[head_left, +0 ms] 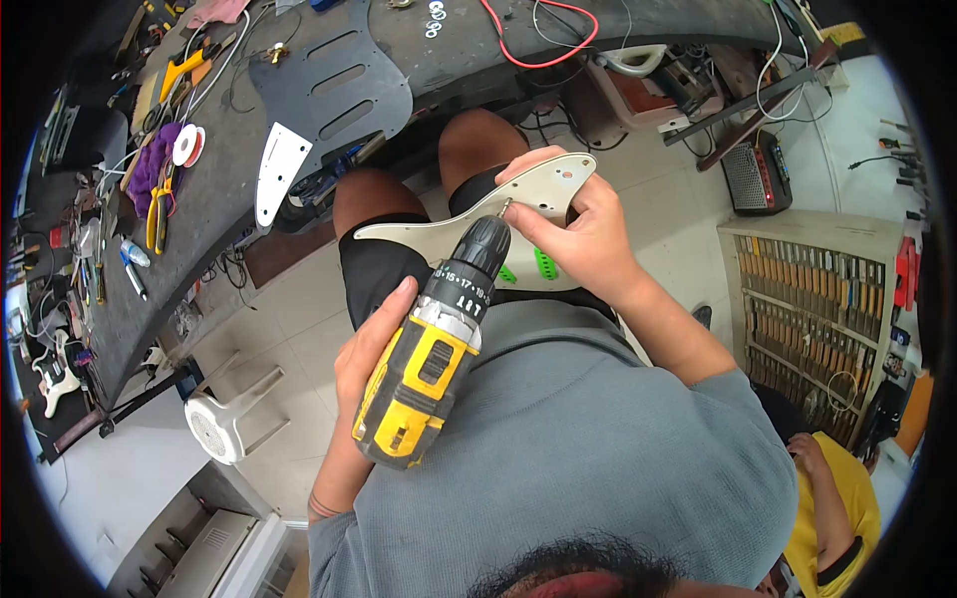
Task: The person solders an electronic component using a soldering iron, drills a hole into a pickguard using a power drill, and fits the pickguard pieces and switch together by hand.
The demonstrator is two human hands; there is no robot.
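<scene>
My left hand (367,347) is wrapped round a yellow and black cordless drill (427,369), which points up and to the right over my lap. The drill's tip meets a cream pickguard-like plate (439,231) beside my right thumb. Gripping this plate near its right end is my right hand (590,239), thumb in front and fingers behind. Screw holes dot the plate's upper edge. Two green slotted pieces (545,264) show below it, partly hidden by the drill and my right hand.
On the dark curved bench (214,184) lie a black slotted pickguard (344,90), a white plate (281,177), yellow-handled pliers (158,221) and a solder spool (188,146). A white stool (214,429) stands left, a tool rack (807,319) right. Another person (842,498) is at lower right.
</scene>
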